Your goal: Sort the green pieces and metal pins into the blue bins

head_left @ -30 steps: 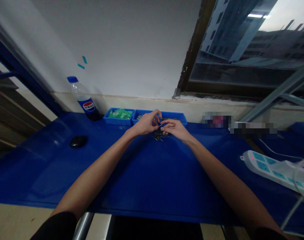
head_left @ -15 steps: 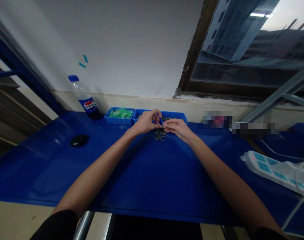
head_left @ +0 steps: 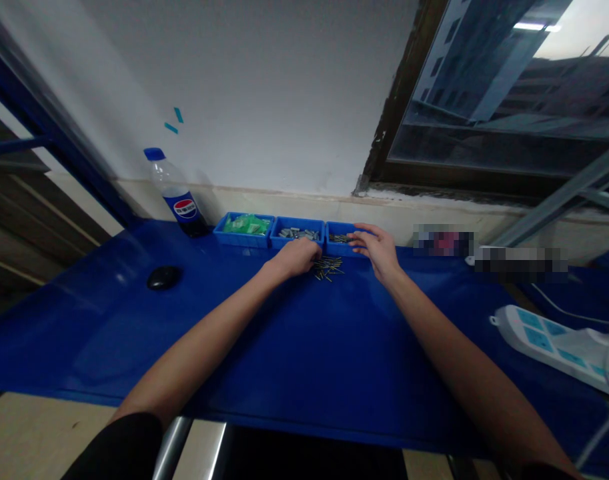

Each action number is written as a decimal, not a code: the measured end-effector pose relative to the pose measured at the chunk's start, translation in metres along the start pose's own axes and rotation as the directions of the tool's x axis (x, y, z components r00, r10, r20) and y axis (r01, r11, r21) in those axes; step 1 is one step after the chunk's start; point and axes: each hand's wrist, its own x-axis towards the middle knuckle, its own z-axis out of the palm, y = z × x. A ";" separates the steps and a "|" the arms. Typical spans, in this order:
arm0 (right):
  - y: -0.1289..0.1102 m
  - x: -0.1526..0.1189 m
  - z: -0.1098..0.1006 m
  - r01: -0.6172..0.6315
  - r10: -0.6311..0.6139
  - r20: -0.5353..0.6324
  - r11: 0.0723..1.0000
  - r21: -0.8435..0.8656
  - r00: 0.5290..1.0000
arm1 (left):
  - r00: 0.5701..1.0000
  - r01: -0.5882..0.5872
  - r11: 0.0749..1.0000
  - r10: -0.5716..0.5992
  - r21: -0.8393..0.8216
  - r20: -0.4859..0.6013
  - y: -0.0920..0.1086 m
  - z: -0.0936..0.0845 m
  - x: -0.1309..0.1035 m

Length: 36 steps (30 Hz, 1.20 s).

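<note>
My left hand (head_left: 297, 257) is at the left edge of a loose pile of thin brass-coloured screws (head_left: 329, 268) on the blue table. Its fingers are curled down and pressed together; whatever is between the fingertips is hidden. My right hand (head_left: 381, 252) hovers with parted fingers at the front right of a blue bin (head_left: 340, 249), partly covering it. More dark thin screws (head_left: 338, 238) lie inside that bin. Grey plug-like cylinders (head_left: 304, 233) fill the middle blue bin (head_left: 283, 243), just behind my left hand.
A third blue bin (head_left: 241, 241) holds green packets (head_left: 247, 225). Left of it stands a cola bottle (head_left: 184, 207), with a black mouse (head_left: 163, 277) in front. On the right lie a white power strip (head_left: 559, 347) with cables and blurred-out items (head_left: 443, 240) by the wall.
My hands, fingertips together above the pile before, have separated. The left has dropped to the pile's edge; the right has moved rightward with its fingers spread. The view has shifted slightly.
</note>
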 end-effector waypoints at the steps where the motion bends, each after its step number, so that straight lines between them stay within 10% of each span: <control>1: 0.000 -0.001 0.001 0.001 -0.001 0.005 1.000 -0.005 1.000 | 1.000 0.008 1.000 -0.008 0.003 -0.006 0.002 0.000 -0.001; 19: 0.004 -0.002 0.001 0.007 -0.001 0.091 0.997 -0.071 0.996 | 0.992 -0.119 0.961 0.124 -0.248 0.005 -0.006 -0.017 -0.001; 36: -0.002 -0.009 -0.002 -0.199 0.185 0.457 0.980 -0.018 0.870 | 0.966 -0.260 0.592 0.163 -0.763 -0.202 -0.006 -0.034 -0.004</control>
